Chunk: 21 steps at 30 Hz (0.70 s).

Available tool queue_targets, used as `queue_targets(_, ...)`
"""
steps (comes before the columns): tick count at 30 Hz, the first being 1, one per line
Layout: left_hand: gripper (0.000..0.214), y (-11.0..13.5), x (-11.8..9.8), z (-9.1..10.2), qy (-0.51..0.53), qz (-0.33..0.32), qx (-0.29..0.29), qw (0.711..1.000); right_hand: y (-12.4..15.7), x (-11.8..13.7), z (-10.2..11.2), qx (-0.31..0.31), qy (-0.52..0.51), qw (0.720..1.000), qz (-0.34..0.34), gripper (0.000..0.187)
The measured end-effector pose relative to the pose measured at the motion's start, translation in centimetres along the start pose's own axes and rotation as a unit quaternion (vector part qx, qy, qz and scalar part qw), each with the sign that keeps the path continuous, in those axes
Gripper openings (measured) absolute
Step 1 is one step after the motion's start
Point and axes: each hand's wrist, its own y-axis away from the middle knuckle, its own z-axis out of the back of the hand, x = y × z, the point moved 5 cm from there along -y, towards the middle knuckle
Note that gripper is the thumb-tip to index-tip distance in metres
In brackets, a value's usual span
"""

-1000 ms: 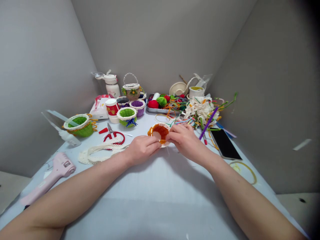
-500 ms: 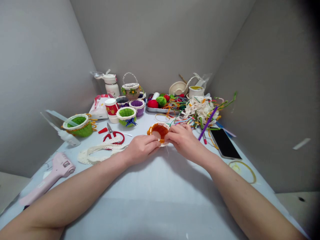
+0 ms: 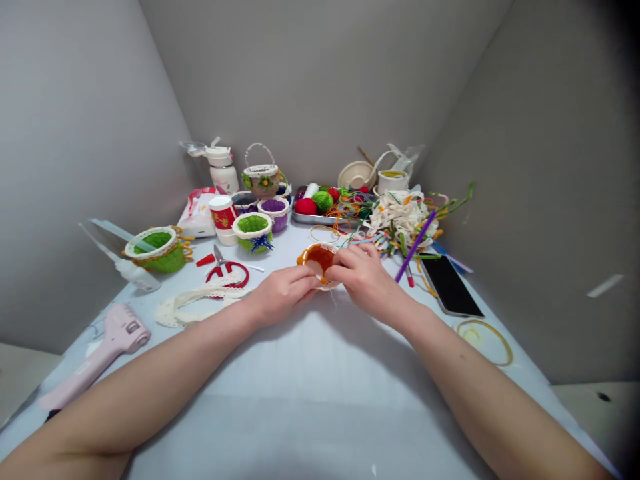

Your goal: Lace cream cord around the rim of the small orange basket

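Pale tabletop (image 3: 320, 380) — left grip (image 3: 284, 292) and right grip (image 3: 363, 277) pinch an orange basket (image 3: 321, 256).

The right hand (image 3: 364, 279) partly hides the orange basket (image 3: 323, 255)

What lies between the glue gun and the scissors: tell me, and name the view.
In the head view, white lace lies between the glue gun and the scissors, partly overlapping the scissors' red handles.
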Motion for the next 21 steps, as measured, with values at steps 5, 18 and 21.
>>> queue_targets(5,0.019,0.1,0.1,-0.2,0.027,0.004,0.011,1.000,0.0,-0.3,-0.6,-0.021,-0.023,0.999,0.018,0.025)
queue_targets(18,0.021,0.1,0.6,-0.3,0.053,0.027,0.009,0.998,-0.4,0.2,-1.1,-0.006,-0.100,0.995,0.012,0.021)
queue_targets(21,0.020,0.0,0.8,-0.3,0.061,0.030,0.008,0.998,-0.4,0.4,-1.4,-0.005,-0.149,0.989,-0.009,0.015)
